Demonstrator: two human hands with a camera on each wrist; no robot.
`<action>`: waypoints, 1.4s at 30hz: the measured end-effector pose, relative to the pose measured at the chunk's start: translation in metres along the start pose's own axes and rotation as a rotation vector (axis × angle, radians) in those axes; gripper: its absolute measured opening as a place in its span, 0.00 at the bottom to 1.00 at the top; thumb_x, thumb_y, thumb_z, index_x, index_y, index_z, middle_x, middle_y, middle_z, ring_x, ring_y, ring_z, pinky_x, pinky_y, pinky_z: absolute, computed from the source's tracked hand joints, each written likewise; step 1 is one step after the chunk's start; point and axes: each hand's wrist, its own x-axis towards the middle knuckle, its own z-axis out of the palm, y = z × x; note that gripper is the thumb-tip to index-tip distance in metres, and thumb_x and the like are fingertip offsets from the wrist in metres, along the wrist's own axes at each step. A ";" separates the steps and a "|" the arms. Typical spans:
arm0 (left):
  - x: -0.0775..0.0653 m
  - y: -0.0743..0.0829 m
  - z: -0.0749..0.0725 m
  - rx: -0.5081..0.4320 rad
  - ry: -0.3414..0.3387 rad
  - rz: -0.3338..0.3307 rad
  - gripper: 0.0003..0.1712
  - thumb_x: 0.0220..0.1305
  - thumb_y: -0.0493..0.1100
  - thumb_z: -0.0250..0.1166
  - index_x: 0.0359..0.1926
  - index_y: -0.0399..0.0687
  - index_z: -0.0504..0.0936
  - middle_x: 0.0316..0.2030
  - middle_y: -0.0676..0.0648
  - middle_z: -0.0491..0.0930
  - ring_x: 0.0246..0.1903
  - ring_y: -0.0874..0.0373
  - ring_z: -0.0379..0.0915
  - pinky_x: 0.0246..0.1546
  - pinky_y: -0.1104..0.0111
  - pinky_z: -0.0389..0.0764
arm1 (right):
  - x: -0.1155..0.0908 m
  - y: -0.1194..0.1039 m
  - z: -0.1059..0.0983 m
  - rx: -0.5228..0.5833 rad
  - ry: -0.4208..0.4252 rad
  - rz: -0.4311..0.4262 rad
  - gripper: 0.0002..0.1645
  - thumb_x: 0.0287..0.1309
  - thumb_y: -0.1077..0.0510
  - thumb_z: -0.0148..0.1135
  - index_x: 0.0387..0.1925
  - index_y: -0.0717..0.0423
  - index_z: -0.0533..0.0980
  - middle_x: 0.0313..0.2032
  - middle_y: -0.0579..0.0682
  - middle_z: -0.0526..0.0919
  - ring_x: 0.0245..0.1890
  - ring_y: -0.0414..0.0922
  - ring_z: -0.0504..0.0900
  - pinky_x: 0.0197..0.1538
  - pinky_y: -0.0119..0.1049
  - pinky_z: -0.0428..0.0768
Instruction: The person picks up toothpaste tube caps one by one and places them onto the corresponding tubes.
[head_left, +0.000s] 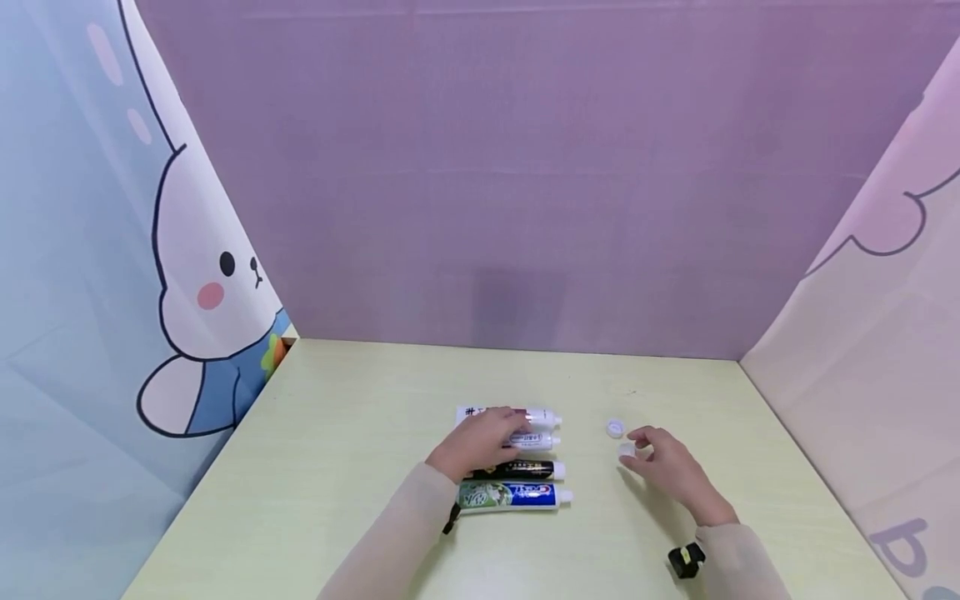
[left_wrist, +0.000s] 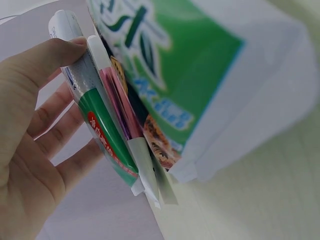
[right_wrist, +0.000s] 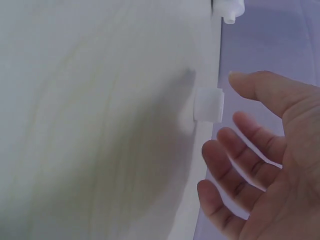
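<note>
Several toothpaste tubes lie side by side, nozzles to the right, in the head view. My left hand (head_left: 483, 442) reaches over the farther ones. In the left wrist view, its thumb and fingers grip a silver-and-green toothpaste tube (left_wrist: 102, 115). Nearer to me are a black toothpaste tube (head_left: 528, 470) and a blue-and-green one (head_left: 517, 496). My right hand (head_left: 671, 471) is beside a small white cap (head_left: 627, 451) on the table. In the right wrist view, its spread fingers stand apart from that cap (right_wrist: 208, 105). A second white cap (head_left: 615, 428) lies just beyond.
The pale wooden tabletop (head_left: 360, 408) meets a purple cloth backdrop (head_left: 517, 183). A rabbit-print cloth (head_left: 202, 250) hangs at the left and a pale pink cloth (head_left: 877, 375) at the right. A black wrist device (head_left: 686, 560) sits at my right sleeve.
</note>
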 end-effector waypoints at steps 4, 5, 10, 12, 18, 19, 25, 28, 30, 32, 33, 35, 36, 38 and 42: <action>-0.002 0.001 -0.002 -0.018 -0.007 -0.011 0.20 0.68 0.49 0.68 0.60 0.57 0.81 0.57 0.52 0.78 0.55 0.60 0.74 0.58 0.67 0.76 | 0.002 0.000 0.002 -0.012 -0.041 0.038 0.31 0.59 0.51 0.71 0.57 0.66 0.74 0.47 0.58 0.81 0.42 0.52 0.82 0.41 0.46 0.81; -0.002 0.002 -0.003 -0.018 -0.008 -0.012 0.20 0.68 0.49 0.68 0.60 0.56 0.81 0.57 0.52 0.78 0.55 0.60 0.74 0.58 0.67 0.76 | 0.002 0.000 0.002 -0.014 -0.049 0.042 0.31 0.59 0.51 0.71 0.57 0.66 0.73 0.46 0.58 0.81 0.42 0.52 0.82 0.41 0.47 0.81; -0.003 0.002 -0.003 -0.006 -0.001 -0.007 0.20 0.68 0.49 0.68 0.59 0.56 0.81 0.57 0.51 0.78 0.55 0.59 0.75 0.58 0.67 0.76 | 0.003 -0.002 0.002 -0.027 -0.044 0.043 0.29 0.59 0.53 0.71 0.55 0.66 0.75 0.44 0.55 0.81 0.42 0.52 0.82 0.41 0.47 0.81; -0.003 0.002 -0.003 -0.002 0.002 -0.006 0.20 0.68 0.49 0.68 0.59 0.55 0.81 0.58 0.51 0.78 0.55 0.59 0.75 0.58 0.66 0.76 | 0.004 -0.002 0.003 -0.036 -0.040 0.047 0.27 0.59 0.54 0.71 0.54 0.66 0.76 0.43 0.54 0.81 0.42 0.51 0.82 0.42 0.47 0.81; -0.002 0.001 -0.003 -0.003 -0.004 -0.013 0.21 0.68 0.49 0.68 0.60 0.56 0.81 0.59 0.51 0.78 0.56 0.59 0.74 0.59 0.66 0.75 | 0.006 0.001 0.005 -0.067 -0.039 0.063 0.21 0.60 0.55 0.70 0.51 0.63 0.77 0.42 0.53 0.81 0.42 0.50 0.81 0.42 0.47 0.80; -0.002 0.000 -0.003 -0.004 -0.004 -0.013 0.21 0.68 0.50 0.68 0.60 0.56 0.81 0.59 0.52 0.78 0.56 0.59 0.74 0.59 0.66 0.75 | 0.007 0.002 0.005 -0.072 -0.038 0.064 0.21 0.60 0.55 0.70 0.50 0.63 0.77 0.42 0.53 0.81 0.42 0.50 0.81 0.42 0.47 0.80; -0.003 -0.001 -0.004 -0.015 0.010 -0.004 0.20 0.67 0.50 0.68 0.58 0.56 0.81 0.56 0.52 0.79 0.53 0.60 0.75 0.56 0.67 0.77 | 0.006 0.002 0.006 -0.091 -0.034 0.076 0.19 0.62 0.53 0.68 0.48 0.60 0.78 0.41 0.50 0.82 0.41 0.48 0.82 0.39 0.47 0.80; -0.003 -0.001 -0.004 -0.022 0.012 -0.008 0.20 0.67 0.50 0.68 0.58 0.56 0.81 0.56 0.52 0.79 0.52 0.60 0.75 0.56 0.67 0.77 | 0.004 0.000 0.004 -0.087 -0.034 0.074 0.19 0.62 0.52 0.68 0.47 0.61 0.77 0.41 0.50 0.83 0.41 0.48 0.82 0.39 0.47 0.80; -0.004 -0.001 -0.005 -0.024 0.009 -0.016 0.20 0.68 0.50 0.68 0.59 0.57 0.80 0.55 0.52 0.79 0.52 0.61 0.75 0.55 0.67 0.78 | 0.003 -0.001 0.003 -0.084 -0.032 0.077 0.19 0.62 0.51 0.68 0.47 0.60 0.77 0.40 0.50 0.83 0.41 0.49 0.82 0.39 0.47 0.80; -0.004 0.000 -0.005 -0.025 0.005 -0.023 0.21 0.68 0.50 0.68 0.60 0.57 0.80 0.55 0.52 0.79 0.51 0.61 0.75 0.55 0.67 0.78 | 0.002 -0.002 0.003 -0.081 -0.031 0.079 0.19 0.63 0.51 0.68 0.47 0.60 0.76 0.41 0.49 0.83 0.41 0.49 0.83 0.40 0.48 0.81; -0.004 0.000 -0.005 -0.024 0.004 -0.025 0.21 0.68 0.50 0.67 0.60 0.57 0.80 0.55 0.52 0.79 0.51 0.61 0.75 0.55 0.66 0.78 | 0.002 -0.003 0.003 -0.077 -0.029 0.079 0.19 0.63 0.51 0.67 0.47 0.60 0.76 0.41 0.49 0.83 0.41 0.50 0.83 0.40 0.48 0.81; -0.005 0.000 -0.005 -0.023 0.003 -0.025 0.21 0.68 0.50 0.67 0.60 0.57 0.80 0.55 0.52 0.79 0.51 0.61 0.75 0.55 0.67 0.78 | 0.000 -0.004 0.002 -0.067 -0.026 0.074 0.19 0.63 0.51 0.67 0.47 0.61 0.76 0.41 0.50 0.83 0.42 0.52 0.83 0.40 0.48 0.82; -0.005 0.000 -0.005 -0.022 0.005 -0.025 0.21 0.68 0.50 0.67 0.60 0.57 0.80 0.55 0.53 0.79 0.51 0.61 0.75 0.54 0.67 0.78 | 0.000 -0.004 0.002 -0.057 -0.024 0.068 0.19 0.63 0.52 0.67 0.47 0.61 0.76 0.41 0.50 0.83 0.43 0.53 0.83 0.41 0.48 0.82; -0.005 0.000 -0.005 -0.016 0.007 -0.024 0.21 0.68 0.50 0.67 0.61 0.57 0.80 0.55 0.52 0.79 0.50 0.61 0.75 0.54 0.67 0.78 | -0.001 -0.006 0.001 -0.033 -0.022 0.056 0.17 0.63 0.54 0.67 0.47 0.61 0.76 0.41 0.52 0.84 0.43 0.54 0.84 0.41 0.48 0.83; -0.004 0.000 -0.005 -0.008 0.003 -0.028 0.22 0.68 0.51 0.67 0.61 0.57 0.80 0.54 0.53 0.79 0.48 0.62 0.75 0.51 0.67 0.79 | -0.002 -0.007 0.000 -0.007 -0.023 0.014 0.17 0.62 0.57 0.67 0.48 0.62 0.75 0.43 0.55 0.84 0.43 0.55 0.84 0.42 0.47 0.84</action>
